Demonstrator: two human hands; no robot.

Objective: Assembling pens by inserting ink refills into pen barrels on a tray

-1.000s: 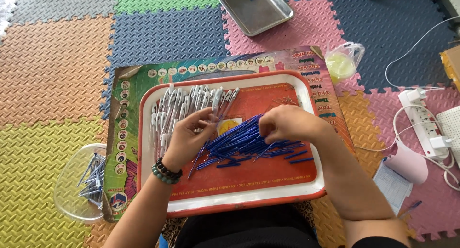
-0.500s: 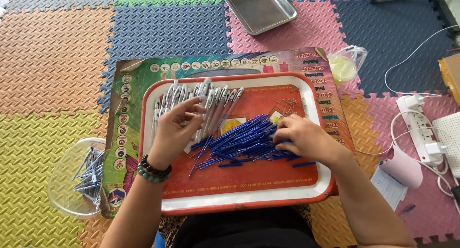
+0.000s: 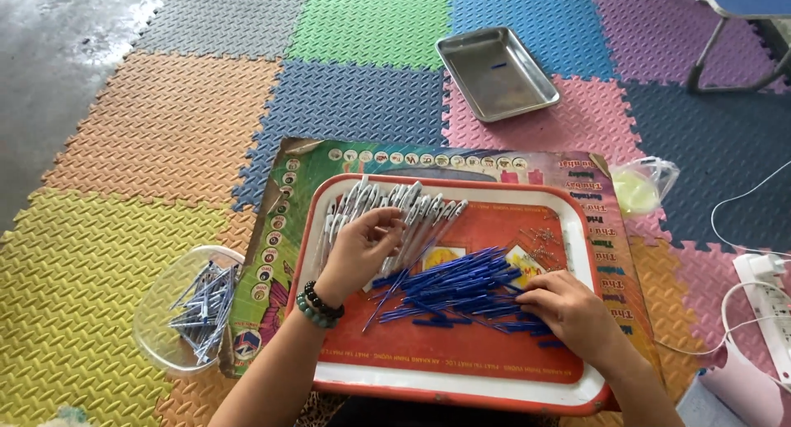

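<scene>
An orange tray with a white rim (image 3: 461, 379) lies on a colourful printed board (image 3: 280, 229). A row of white and silver pen barrels (image 3: 412, 206) fills the tray's far left part. My left hand (image 3: 360, 248), with bead bracelets at the wrist, rests on these barrels, fingers curled around one. A heap of blue pen refills (image 3: 461, 283) lies in the middle of the tray. My right hand (image 3: 568, 309) lies on the heap's right end, fingertips pinching refills. Small metal springs (image 3: 541, 237) are scattered at the tray's right.
A clear plastic bowl (image 3: 156, 312) with several blue pen parts sits left of the board. A steel tray (image 3: 497, 72) lies on the foam floor mats beyond. A clear bag (image 3: 644, 188) and a white power strip (image 3: 770, 303) with cables are to the right.
My right hand has slid from the middle of the refill heap to its right end. My left hand has shifted up onto the white barrels. The camera view has tilted.
</scene>
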